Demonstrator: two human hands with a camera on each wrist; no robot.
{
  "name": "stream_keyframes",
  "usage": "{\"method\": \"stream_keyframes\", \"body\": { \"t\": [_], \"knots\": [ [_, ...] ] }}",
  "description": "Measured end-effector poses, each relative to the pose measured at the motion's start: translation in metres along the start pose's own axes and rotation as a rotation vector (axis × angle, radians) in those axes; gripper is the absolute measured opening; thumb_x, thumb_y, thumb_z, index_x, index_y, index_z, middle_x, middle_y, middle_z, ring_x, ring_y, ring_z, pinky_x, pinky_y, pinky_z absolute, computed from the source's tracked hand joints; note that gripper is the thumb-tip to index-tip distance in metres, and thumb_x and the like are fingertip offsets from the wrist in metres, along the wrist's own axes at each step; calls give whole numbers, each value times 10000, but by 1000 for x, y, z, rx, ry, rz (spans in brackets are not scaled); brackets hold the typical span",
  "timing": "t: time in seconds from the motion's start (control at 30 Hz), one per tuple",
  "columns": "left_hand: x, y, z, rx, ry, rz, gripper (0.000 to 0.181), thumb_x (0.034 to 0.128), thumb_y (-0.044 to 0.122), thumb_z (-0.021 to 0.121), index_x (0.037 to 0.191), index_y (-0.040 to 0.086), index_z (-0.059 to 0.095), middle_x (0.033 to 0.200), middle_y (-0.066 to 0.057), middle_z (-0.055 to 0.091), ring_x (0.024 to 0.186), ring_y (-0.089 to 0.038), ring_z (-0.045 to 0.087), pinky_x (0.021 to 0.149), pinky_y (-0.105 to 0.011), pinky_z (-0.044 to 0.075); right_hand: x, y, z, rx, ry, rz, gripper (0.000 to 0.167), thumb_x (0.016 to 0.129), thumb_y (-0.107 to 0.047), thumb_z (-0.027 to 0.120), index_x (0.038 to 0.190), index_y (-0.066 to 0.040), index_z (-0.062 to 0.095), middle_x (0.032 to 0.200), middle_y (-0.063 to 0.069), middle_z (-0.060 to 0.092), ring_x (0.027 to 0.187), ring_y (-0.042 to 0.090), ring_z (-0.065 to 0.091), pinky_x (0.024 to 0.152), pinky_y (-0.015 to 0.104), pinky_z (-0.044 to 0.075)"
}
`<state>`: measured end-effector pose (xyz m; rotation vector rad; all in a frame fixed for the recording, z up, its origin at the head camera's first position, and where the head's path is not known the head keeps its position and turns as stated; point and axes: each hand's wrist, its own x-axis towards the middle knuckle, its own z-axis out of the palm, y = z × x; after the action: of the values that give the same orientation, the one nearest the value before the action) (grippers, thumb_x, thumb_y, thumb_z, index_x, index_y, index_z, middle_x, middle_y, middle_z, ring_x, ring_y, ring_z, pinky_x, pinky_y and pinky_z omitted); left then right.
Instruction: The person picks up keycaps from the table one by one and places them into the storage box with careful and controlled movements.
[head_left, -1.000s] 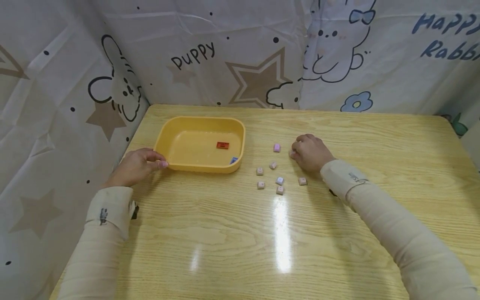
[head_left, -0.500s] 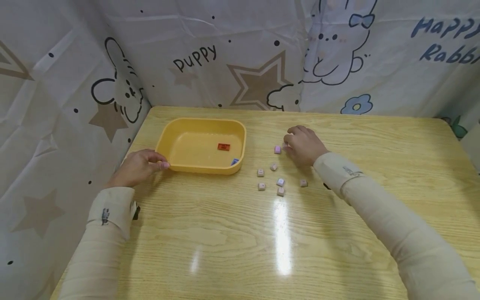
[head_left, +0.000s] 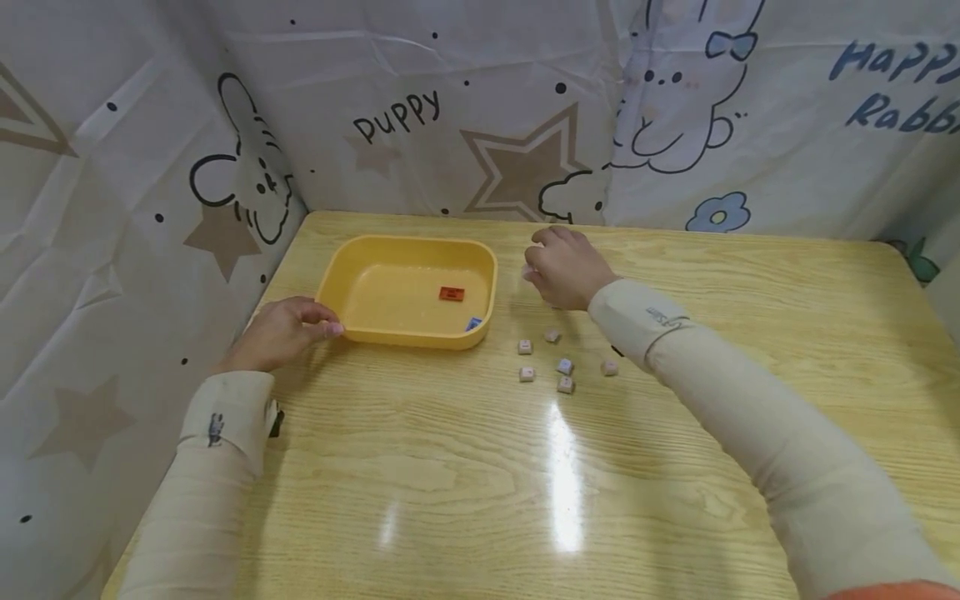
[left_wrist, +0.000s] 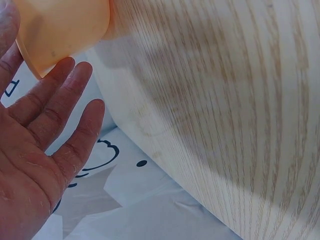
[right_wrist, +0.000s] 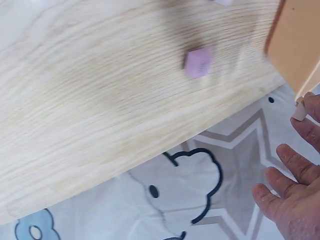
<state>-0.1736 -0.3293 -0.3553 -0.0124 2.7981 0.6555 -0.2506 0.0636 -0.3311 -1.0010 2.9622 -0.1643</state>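
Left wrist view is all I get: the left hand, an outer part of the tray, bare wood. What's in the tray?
Observer: The head view shows two pieces in the tray, a red block and a blue block.
Operator: And what does the right hand have?
Observer: In the right wrist view, the right hand pinches a pale keycap.
Operator: Any others out on the table?
Observer: Yes, the right wrist view shows a purple keycap lying on the table.
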Motion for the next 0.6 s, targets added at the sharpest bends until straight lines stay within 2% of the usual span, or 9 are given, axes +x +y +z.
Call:
{"method": "stream_keyframes", "body": {
  "t": [0.23,0.6],
  "knots": [
    [0,0,1,-12,4,5,381,921,441,594,1085,106,670,1207,-167,635,1125,-322,545,941,-516,439,17,-21,-2,9,13,-34,228,966,-234,545,1044,-66,678,1351,186,552,1310,365,455,1100,536,375],
    [-1,0,2,-5,13,9,380,917,436,603,1086,103,673,1190,-167,640,1100,-327,562,928,-511,447,33,-49,-1,22,-26,-55,255,981,-275,524,1093,-103,676,1398,152,515,1344,350,428,1121,521,357]
  ]
}}
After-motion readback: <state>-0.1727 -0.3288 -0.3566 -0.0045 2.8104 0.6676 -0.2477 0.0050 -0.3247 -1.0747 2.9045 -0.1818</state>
